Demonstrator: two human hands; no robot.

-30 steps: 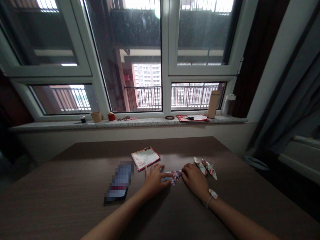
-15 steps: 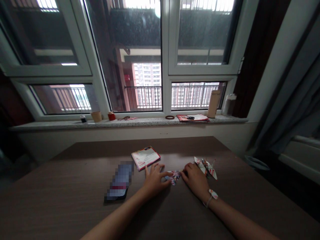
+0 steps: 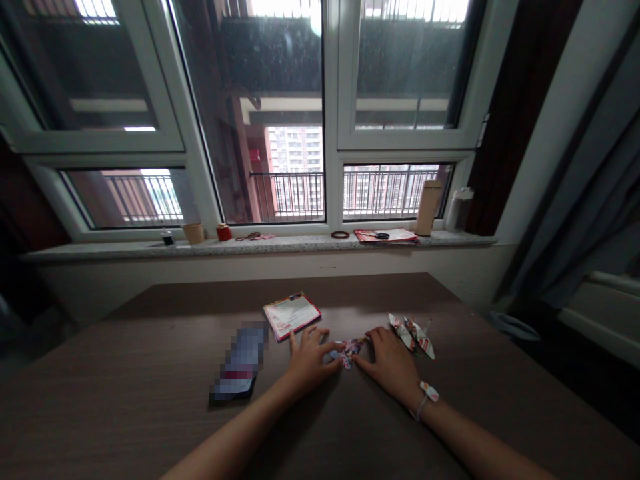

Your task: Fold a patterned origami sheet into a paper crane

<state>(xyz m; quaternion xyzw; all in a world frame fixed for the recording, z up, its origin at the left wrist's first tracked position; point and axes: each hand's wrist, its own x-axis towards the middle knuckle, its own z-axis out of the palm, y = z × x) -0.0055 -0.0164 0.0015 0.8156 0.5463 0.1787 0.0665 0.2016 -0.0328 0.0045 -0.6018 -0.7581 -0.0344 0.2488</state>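
Observation:
A small folded piece of patterned paper (image 3: 353, 348), purple and white, lies on the brown table between my hands. At its left side, my left hand (image 3: 309, 360) holds it with index finger and thumb, the other fingers spread over the tabletop. My right hand (image 3: 393, 365) has its index finger on the upper right corner and its thumb at the lower edge. Just beyond the right hand rest folded white-and-red paper shapes (image 3: 425, 343), partly hidden by it. The exact folds of the patterned paper are too small to make out.
A stack of white sheets with red edges (image 3: 293, 315) lies beyond my left hand. Left of that hand is a phone with a blurred screen (image 3: 239, 367). The windowsill (image 3: 300, 245) bears a paper cup (image 3: 193, 233), scissors (image 3: 382, 235) on papers, and a tan bottle (image 3: 429, 208).
My right thumb and index finger have spread apart along the paper's right side, the thumb moving left and nearer me. The paper looks wider at its upper right. The left hand stays put.

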